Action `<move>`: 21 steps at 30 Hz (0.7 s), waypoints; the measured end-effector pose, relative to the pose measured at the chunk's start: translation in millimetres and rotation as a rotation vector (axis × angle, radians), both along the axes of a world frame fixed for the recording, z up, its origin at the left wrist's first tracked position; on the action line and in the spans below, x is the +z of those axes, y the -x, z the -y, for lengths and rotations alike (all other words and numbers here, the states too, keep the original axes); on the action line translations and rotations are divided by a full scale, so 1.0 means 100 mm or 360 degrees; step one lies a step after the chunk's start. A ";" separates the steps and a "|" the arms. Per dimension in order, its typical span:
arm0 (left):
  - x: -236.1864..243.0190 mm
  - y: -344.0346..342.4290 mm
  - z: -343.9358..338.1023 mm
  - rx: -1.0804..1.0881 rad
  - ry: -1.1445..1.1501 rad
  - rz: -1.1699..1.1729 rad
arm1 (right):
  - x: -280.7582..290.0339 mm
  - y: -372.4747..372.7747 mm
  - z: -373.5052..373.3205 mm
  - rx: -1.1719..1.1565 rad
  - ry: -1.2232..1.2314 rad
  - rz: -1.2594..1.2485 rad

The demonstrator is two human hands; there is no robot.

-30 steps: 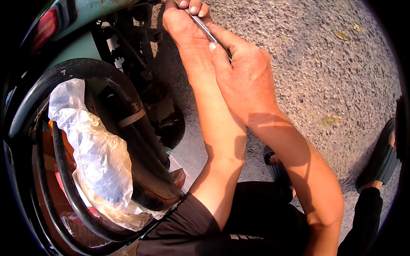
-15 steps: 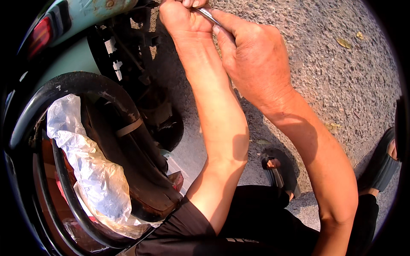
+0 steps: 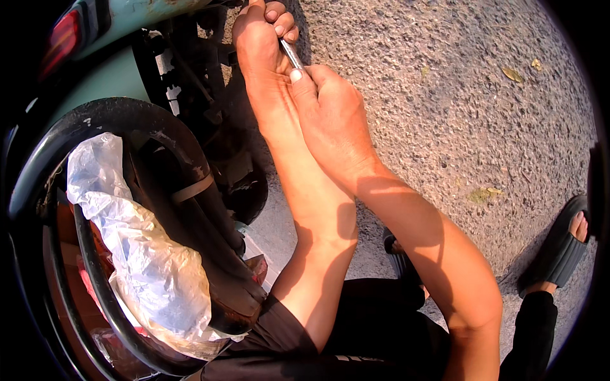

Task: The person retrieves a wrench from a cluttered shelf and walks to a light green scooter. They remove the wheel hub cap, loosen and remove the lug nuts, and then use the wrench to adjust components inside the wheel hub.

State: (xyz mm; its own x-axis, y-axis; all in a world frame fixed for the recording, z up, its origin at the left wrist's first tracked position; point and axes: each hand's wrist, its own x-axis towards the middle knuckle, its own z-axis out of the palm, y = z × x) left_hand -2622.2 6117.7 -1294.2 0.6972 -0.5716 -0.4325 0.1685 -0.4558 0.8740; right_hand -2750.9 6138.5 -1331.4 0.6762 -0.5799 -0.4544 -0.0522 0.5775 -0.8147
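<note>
A slim silver metal tool [image 3: 291,54] runs between my hands near the top of the head view; its exact kind does not show. Its lower end is gripped by my right hand [image 3: 333,108], the thumb laid along it. The upper end goes in under the curled fingers of my left hand [image 3: 257,41], which is closed, palm partly toward me. What lies deeper in that grip is hidden. Left of my left hand are dark mechanical parts [image 3: 190,82] under a pale green vehicle body [image 3: 108,82] with a red rear light [image 3: 61,41].
A curved black tube rail [image 3: 121,114] stands at the left, with a crumpled clear plastic bag [image 3: 159,267] by a worn dark seat [image 3: 219,279]. Rough pavement [image 3: 445,114] spreads to the right. A person's foot in a black sandal [image 3: 556,247] is at the far right.
My right hand has moved left and down, and the tool has swung to a steeper angle. My left hand has shifted slightly left, with more of its curled fingers showing.
</note>
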 end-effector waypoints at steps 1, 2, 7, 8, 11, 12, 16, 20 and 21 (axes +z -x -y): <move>-0.06 -0.04 -0.01 0.0034 0.0076 -0.0034 | 0.03 0.02 0.02 0.0000 -0.0049 0.0016; -0.19 -0.16 -0.04 0.0097 0.0238 -0.0044 | 0.05 0.03 0.05 -0.0001 -0.0099 0.0033; -0.38 -0.15 -0.01 0.0075 0.0513 -0.0214 | 0.02 0.05 0.10 -0.0018 0.0057 -0.0056; -0.46 -0.20 -0.03 -0.0006 0.0481 -0.0237 | -0.03 0.06 0.14 0.0030 0.0127 -0.0102; -0.66 -0.23 0.16 -0.0004 0.0607 -0.0170 | -0.14 0.26 0.62 0.0236 0.0508 -0.0049; -0.68 -0.14 0.31 0.0113 0.0628 -0.0087 | -0.20 0.29 0.76 0.0259 0.0709 -0.0088; -0.73 -0.10 0.54 0.0173 0.0845 -0.0158 | -0.10 0.44 1.29 0.0352 0.1087 -0.0119; -0.75 -0.09 0.72 0.0255 0.0807 -0.0091 | 0.06 0.47 1.57 0.0514 0.1122 -0.0171; -0.78 -0.16 0.75 0.0268 0.0773 -0.0050 | 0.09 0.44 1.58 0.0526 0.1176 -0.0216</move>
